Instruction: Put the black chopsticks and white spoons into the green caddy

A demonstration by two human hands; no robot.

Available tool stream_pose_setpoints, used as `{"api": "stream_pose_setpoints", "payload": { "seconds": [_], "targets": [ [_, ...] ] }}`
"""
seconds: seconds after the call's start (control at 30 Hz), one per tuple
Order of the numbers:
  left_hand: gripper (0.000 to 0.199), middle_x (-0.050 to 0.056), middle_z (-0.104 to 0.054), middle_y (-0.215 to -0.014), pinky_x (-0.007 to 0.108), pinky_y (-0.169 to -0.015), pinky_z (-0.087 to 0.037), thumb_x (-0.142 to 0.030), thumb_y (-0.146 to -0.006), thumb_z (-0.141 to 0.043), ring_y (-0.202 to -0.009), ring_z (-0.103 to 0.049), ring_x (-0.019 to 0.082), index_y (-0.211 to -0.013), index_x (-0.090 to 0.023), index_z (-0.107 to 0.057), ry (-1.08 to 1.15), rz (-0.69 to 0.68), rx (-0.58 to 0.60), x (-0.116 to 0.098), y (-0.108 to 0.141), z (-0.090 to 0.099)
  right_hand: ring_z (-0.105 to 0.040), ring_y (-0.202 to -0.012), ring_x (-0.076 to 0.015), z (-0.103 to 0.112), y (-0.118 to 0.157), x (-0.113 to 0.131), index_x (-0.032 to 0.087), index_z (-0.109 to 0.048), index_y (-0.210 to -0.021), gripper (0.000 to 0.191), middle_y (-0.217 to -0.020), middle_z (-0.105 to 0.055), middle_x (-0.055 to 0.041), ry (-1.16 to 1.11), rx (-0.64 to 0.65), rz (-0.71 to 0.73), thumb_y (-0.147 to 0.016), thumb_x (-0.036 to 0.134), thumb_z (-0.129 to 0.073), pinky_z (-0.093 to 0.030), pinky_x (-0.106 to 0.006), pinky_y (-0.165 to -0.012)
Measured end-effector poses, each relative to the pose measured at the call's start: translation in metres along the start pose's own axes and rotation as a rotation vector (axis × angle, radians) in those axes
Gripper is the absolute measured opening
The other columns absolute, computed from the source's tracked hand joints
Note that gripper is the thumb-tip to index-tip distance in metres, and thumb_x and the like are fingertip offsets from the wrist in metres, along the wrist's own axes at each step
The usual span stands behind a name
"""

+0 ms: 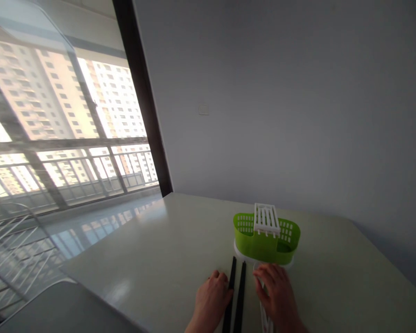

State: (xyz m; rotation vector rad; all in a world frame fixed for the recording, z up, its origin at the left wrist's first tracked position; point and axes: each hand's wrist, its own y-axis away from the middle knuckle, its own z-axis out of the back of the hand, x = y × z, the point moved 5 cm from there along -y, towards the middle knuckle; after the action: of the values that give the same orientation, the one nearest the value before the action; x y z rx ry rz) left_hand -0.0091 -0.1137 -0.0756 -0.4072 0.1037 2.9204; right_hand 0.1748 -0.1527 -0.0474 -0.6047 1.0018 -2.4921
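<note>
A green basket [263,246] with a white base stands on the table, and a white slatted piece [266,218] with small hooks lies across its top. In front of it, two black sticks [241,291] lie side by side, pointing toward the basket. My left hand [213,296] rests at the left black stick, its fingers curled and its thumb touching the stick; whether it grips it is unclear. To the right, my right hand [276,293] is over a white utensil [264,319], fingers bent around its upper part, which they partly hide.
The pale table [152,259] reaches the grey wall [263,101]. At the lower left are a grey chair back [62,307] and a white wire rack [14,249]. Large windows fill the left side.
</note>
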Motion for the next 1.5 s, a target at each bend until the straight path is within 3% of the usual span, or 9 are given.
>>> {"api": "stream_pose_setpoints", "payload": {
  "seconds": [0.23, 0.5, 0.63, 0.77, 0.93, 1.17, 1.37, 1.5],
  "targets": [
    [0.022, 0.001, -0.059, -0.100, 0.025, -0.067, -0.042, -0.036, -0.077, -0.054, -0.089, -0.060, 0.018, -0.098, -0.029, -0.057, -0.012, -0.037, -0.006, -0.007, 0.003, -0.001, -0.050, -0.089, -0.0216, -0.026, 0.004, 0.029, 0.024, -0.058, -0.095, 0.016, -0.096, -0.062, 0.0002, -0.113, 0.260, 0.096, -0.079, 0.019, -0.059, -0.033, -0.037, -0.081],
    [0.023, 0.000, -0.059, -0.099, 0.024, -0.066, -0.041, -0.042, -0.080, -0.052, -0.089, -0.060, 0.017, -0.098, -0.029, -0.056, 0.034, -0.067, -0.017, -0.006, 0.004, -0.003, -0.050, -0.094, -0.0221, -0.027, 0.003, 0.032, 0.024, -0.060, -0.099, 0.019, -0.103, -0.062, 0.0004, -0.130, 0.464, 0.069, -0.082, 0.032, -0.060, -0.033, -0.037, -0.084],
    [0.022, -0.002, -0.060, -0.099, 0.023, -0.068, -0.041, -0.036, -0.077, -0.056, -0.089, -0.060, 0.016, -0.098, -0.030, -0.057, 0.036, -0.070, -0.005, -0.001, 0.003, -0.001, -0.049, -0.098, -0.0239, -0.029, 0.004, 0.033, 0.024, -0.059, -0.105, 0.027, -0.107, -0.061, -0.0011, -0.130, 0.498, 0.061, -0.081, 0.037, -0.061, -0.032, -0.038, -0.088],
    [0.024, -0.001, -0.059, -0.101, 0.024, -0.069, -0.042, -0.035, -0.076, -0.057, -0.091, -0.060, 0.017, -0.100, -0.031, -0.057, 0.020, -0.052, 0.023, 0.003, 0.002, 0.004, -0.049, -0.097, -0.0242, -0.031, 0.005, 0.032, 0.024, -0.060, -0.101, 0.022, -0.104, -0.061, -0.0012, -0.126, 0.513, 0.042, -0.081, 0.035, -0.060, -0.032, -0.040, -0.088],
    [0.028, -0.001, -0.058, -0.104, 0.024, -0.070, -0.042, -0.038, -0.075, -0.057, -0.094, -0.059, 0.018, -0.102, -0.032, -0.056, -0.004, -0.075, 0.047, -0.003, 0.002, 0.004, -0.048, -0.098, -0.0242, -0.034, 0.009, 0.030, 0.024, -0.057, -0.108, 0.031, -0.105, -0.059, -0.0030, -0.135, 0.501, 0.025, -0.080, 0.038, -0.061, -0.033, -0.039, -0.088],
    [0.026, 0.000, -0.059, -0.103, 0.025, -0.071, -0.045, -0.036, -0.076, -0.055, -0.092, -0.060, 0.018, -0.102, -0.030, -0.056, -0.023, -0.056, 0.046, -0.001, 0.003, 0.006, -0.047, -0.099, -0.0240, -0.037, 0.013, 0.022, 0.025, -0.060, -0.097, 0.020, -0.103, -0.055, -0.0033, -0.115, 0.474, -0.020, -0.080, 0.036, -0.061, -0.034, -0.038, -0.089],
    [0.028, 0.011, -0.062, -0.096, 0.031, -0.072, -0.048, -0.011, -0.081, -0.039, -0.091, -0.062, 0.022, -0.098, -0.016, -0.060, -0.269, 0.059, 0.058, 0.007, -0.007, 0.013, -0.047, -0.096, -0.0226, -0.038, 0.014, 0.020, 0.025, -0.059, -0.090, 0.014, -0.101, -0.055, -0.0022, -0.112, 0.467, -0.020, -0.080, 0.033, -0.061, -0.035, -0.037, -0.086],
    [0.039, 0.016, -0.063, -0.089, 0.033, -0.070, -0.050, 0.004, -0.078, -0.030, -0.087, -0.064, 0.024, -0.094, -0.009, -0.063, -0.355, 0.004, -0.002, 0.006, -0.017, 0.015, -0.049, -0.094, -0.0224, -0.037, 0.012, 0.022, 0.024, -0.060, -0.089, 0.012, -0.099, -0.057, -0.0025, -0.091, 0.480, -0.013, -0.079, 0.030, -0.062, -0.037, -0.037, -0.085]
  ]
}}
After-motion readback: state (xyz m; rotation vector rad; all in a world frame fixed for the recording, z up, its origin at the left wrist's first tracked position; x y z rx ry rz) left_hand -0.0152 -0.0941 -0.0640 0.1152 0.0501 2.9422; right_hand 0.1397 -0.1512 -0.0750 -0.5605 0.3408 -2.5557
